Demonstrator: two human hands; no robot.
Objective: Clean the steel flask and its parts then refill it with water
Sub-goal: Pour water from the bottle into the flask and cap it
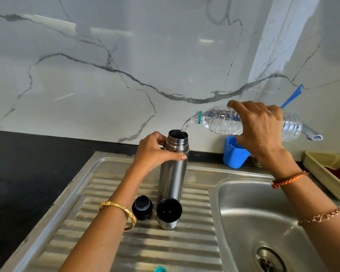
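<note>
flask point(173, 173) upright on drainboard point(145, 248) — left hand point(155, 152) grips its neck, right hand point(259, 130) grips tilted bottle point(224, 122).

— What's behind the steel sink point(204, 173)?
— A glossy white marble-look wall point(126, 65) with grey veins; soft patches of light reflect off it.
— And left of the sink?
— A black countertop point(28, 173), running along the wall's foot.
— To its right?
— A cream plastic basket point(322, 169); behind the sink's rim a blue cup point(232, 154) by the wall
</note>
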